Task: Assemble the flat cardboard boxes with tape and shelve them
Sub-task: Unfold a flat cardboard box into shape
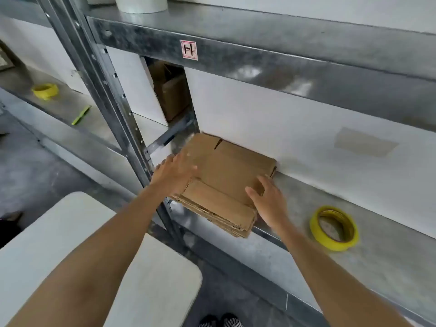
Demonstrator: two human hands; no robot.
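Single head-worn wide-angle view. Looked forward and steeply down along both forearms (99, 256) toward metal shelf (354, 263). Close range: flat cardboard stack (224, 175) sat mid-frame, within arm's reach. White bench (59, 244) filled lower left; upper shelf beam (259, 62) crossed top. Floor (28, 166) and shoes (221, 320) showed at edges. Shelf lines ran diagonally across frame.

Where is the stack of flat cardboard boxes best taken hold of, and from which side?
Probably the near edge of the stack of flat cardboard boxes, coming from the front: it overhangs the front of the shelf, leaving room to reach underneath, while the far edge lies close against the white back panel.
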